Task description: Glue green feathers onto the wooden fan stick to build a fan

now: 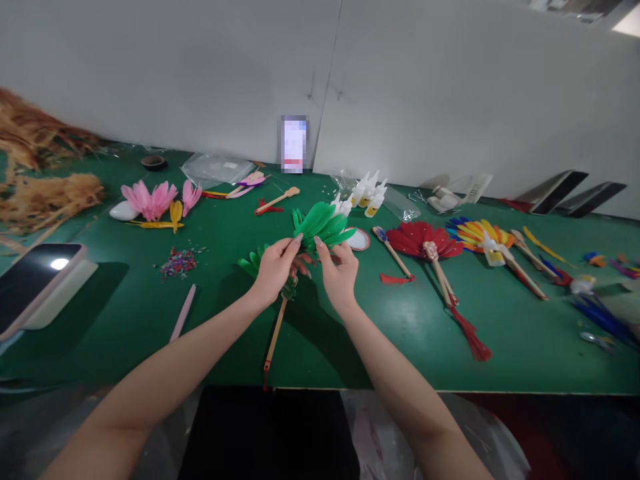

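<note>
The left hand [277, 263] and the right hand [340, 270] are side by side, and both pinch a bunch of bright green, long, soft feathers [320, 227] between thumb and fingers. The feathers fan out just past the fingertips. Below the left hand, a thin light-brown wooden stick [276, 333] with red string at its end points back toward the person. More green feathers [249, 263] poke out just left of that hand. I cannot tell if the bunch is stuck to the stick.

All this is over a shiny green counter [400, 353]. To the left of the hands are a little pile of tiny colourful bits [179, 263], a pale pink pen-like stick [183, 312] and, farther off, soft pink feathers [150, 200]. Past the right hand stand small white plastic bottles with yellow labels [374, 203], near a round white dish with a reddish rim [358, 239]. Well to the right of the hands lies a round red feather fan [413, 240] with wooden sticks and a red tassel [473, 333].
</note>
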